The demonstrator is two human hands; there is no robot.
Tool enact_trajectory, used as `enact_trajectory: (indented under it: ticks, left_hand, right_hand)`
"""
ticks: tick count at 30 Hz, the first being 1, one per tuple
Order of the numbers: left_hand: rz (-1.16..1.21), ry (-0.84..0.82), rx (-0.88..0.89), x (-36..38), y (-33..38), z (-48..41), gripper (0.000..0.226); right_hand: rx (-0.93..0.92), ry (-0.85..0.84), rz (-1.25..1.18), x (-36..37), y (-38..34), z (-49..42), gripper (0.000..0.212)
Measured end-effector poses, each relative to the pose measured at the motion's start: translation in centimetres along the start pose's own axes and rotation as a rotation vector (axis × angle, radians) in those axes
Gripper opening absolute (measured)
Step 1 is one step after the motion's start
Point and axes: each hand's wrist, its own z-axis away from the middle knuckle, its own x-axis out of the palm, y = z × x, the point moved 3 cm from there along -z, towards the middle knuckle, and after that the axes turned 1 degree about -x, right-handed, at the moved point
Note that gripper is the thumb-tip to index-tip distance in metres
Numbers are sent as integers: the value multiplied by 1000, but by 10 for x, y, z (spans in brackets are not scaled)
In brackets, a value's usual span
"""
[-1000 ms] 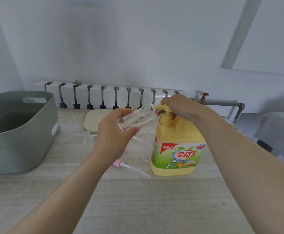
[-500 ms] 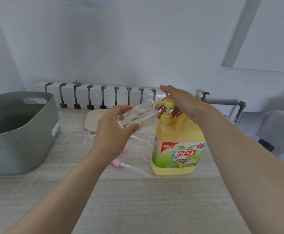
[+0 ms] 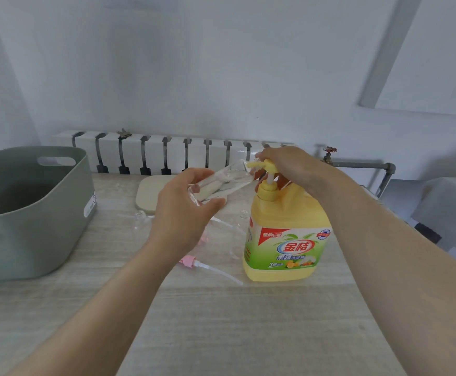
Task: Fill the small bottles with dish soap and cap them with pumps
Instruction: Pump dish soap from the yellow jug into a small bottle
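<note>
Pump head (image 3: 262,164) is back up under the curled grip of the right hand (image 3: 289,166) — one stroke done; the left hand (image 3: 183,213) grips the small bottle (image 3: 221,183), tilted at the spout, for more.

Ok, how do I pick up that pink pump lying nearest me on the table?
Pinch the pink pump by its chunky pink head, coming straight down from above. It lies flat on the table, head at the left end, and its thin clear tube trails right toward the yellow soap jug. The tube looks bendy and slippery, so the head probably gives a firmer hold.
</note>
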Motion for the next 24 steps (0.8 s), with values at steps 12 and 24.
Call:
enact_trajectory:
  ticks: [12, 24]
  left_hand:
    - [-23, 16, 37, 2, -4, 2, 43]
    - [15, 9, 31, 0, -3, 3, 41]
  right_hand:
    - [68, 5, 137, 6, 3, -12, 38]
    - [10, -17, -9, 2, 0, 4, 36]
